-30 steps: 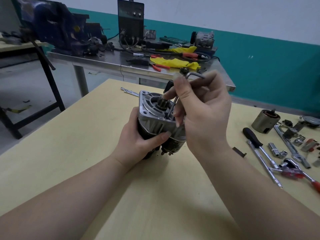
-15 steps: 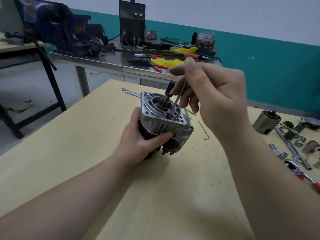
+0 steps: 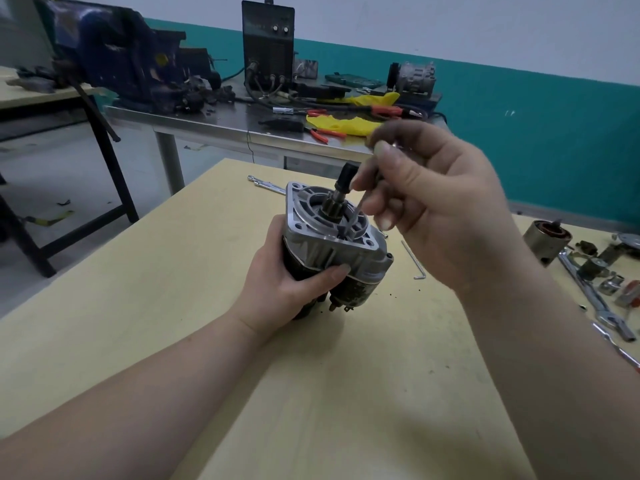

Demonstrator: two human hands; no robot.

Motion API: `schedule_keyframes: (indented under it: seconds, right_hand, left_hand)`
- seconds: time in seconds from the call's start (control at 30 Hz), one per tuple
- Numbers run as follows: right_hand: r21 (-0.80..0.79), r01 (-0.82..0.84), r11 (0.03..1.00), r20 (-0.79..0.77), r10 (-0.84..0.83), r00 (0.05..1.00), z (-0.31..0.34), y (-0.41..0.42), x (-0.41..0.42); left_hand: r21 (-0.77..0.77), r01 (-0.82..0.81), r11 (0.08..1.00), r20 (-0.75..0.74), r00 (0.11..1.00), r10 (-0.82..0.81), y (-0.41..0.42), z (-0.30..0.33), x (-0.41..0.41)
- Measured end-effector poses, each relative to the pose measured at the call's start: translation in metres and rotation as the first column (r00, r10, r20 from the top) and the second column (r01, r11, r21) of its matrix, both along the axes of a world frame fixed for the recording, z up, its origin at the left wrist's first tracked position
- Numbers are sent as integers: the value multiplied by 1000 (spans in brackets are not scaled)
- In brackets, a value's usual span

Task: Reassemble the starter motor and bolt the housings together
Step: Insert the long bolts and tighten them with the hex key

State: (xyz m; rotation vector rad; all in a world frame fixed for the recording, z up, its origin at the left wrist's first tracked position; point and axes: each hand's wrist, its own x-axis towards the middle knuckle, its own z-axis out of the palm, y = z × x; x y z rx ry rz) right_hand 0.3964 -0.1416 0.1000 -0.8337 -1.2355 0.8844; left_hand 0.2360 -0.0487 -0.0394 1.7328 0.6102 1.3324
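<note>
The starter motor [image 3: 332, 244] stands upright on the yellow table [image 3: 173, 323], its silver front housing and pinion shaft facing up. My left hand [image 3: 287, 282] grips the dark body from the left, thumb across the front. My right hand [image 3: 436, 202] is above and to the right of the motor and pinches a thin hex key [image 3: 356, 216]. The key slants down into the housing face near the pinion. Its upper end is hidden in my fingers.
A spare hex key [image 3: 414, 259] lies just right of the motor. Wrenches, sockets and a cylindrical motor part [image 3: 547, 240] are spread along the table's right side. A rod [image 3: 266, 183] lies behind the motor. A steel bench [image 3: 207, 123] with a vise stands beyond.
My right hand has turned and lifted with the hex key, moving from close over the housing to higher and to the right. The left hand keeps its hold on the motor.
</note>
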Motion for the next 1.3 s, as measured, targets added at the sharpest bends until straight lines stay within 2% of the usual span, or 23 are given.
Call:
schedule_keyframes:
  seconds: [0.07, 0.17, 0.23, 0.3, 0.37, 0.43, 0.5, 0.53, 0.57, 0.67, 0.7, 0.77, 0.87, 0.9, 0.97, 1.03, 1.1, 1.13, 1.2, 1.3]
  right_hand:
    - [139, 197, 971, -29, -195, 980, -17, 1, -10]
    - [382, 397, 834, -6, -428, 904, -36, 7, -30]
    - [402, 392, 827, 10, -432, 902, -35, 12, -32]
    - [325, 320, 890, 56, -356, 933, -29, 15, -25]
    - [342, 260, 903, 175, -333, 927, -26, 16, -15]
    - [509, 291, 810, 326, -495, 805, -26, 16, -12]
    - [655, 339, 675, 383, -684, 621, -27, 17, -16]
    - [681, 361, 637, 392, -733, 556, -27, 18, -19]
    - [656, 362, 663, 419, -718, 556, -24, 18, -20]
    - [378, 253, 890, 441, -414, 797, -5, 11, -11]
    - [310, 226, 924, 419, -346, 840, 1, 8, -7]
    - [271, 275, 923, 433, -372, 821, 9, 7, -4]
    - [282, 457, 843, 480, -537, 694, 7, 16, -13]
    - [241, 495, 835, 462, -547, 698, 6, 19, -16]
    - [99, 445, 890, 357, -449, 819, 8, 21, -17]
    - [-40, 227, 973, 189, -216, 958, 9, 17, -9]
    - [-88, -8, 996, 71, 14, 997, 7, 9, 3]
    - [-72, -61, 996, 49, 65, 997, 4, 6, 6]
    - [-8, -56, 998, 1, 56, 998, -4, 5, 8]
    - [84, 131, 988, -188, -113, 976, -22, 7, -8]
  left_hand:
    - [-8, 5, 1000, 12, 1000, -5, 1, -1, 1]
    - [-11, 4, 1000, 4, 1000, -4, 3, -2, 2]
    - [5, -4, 1000, 2, 1000, 4, 4, -2, 1]
    - [1, 2, 1000, 0, 1000, -2, 3, -1, 1]
    - [-6, 5, 1000, -1, 1000, -5, 3, -1, 1]
    - [-11, 11, 1000, -2, 1000, -11, 2, -1, 2]
    - [-17, 5, 1000, -6, 1000, -5, 2, -2, 3]
    - [-14, -1, 1000, -7, 1000, 1, 2, -2, 3]
    - [-8, -6, 1000, -9, 1000, 6, 2, -2, 3]
    - [3, -13, 1000, -16, 1000, 13, 3, -3, 1]
    - [1, -8, 1000, -18, 1000, 8, 4, -3, 1]
    - [-4, 2, 1000, -25, 1000, -2, 4, -3, 1]
    - [13, -9, 1000, -47, 999, 9, 2, -4, 3]
    - [25, -20, 1000, -44, 999, 21, 2, -4, 3]
    - [34, -44, 998, -28, 999, 45, 1, -4, 3]
    - [33, -61, 998, -27, 998, 62, 1, -3, 2]
    - [31, -58, 998, -32, 998, 59, 2, -3, 1]
    - [33, -52, 998, -33, 998, 53, 2, -3, 1]
    - [39, -46, 998, -34, 998, 48, 3, -3, 1]
    - [25, -41, 999, -35, 999, 42, 4, -4, 3]
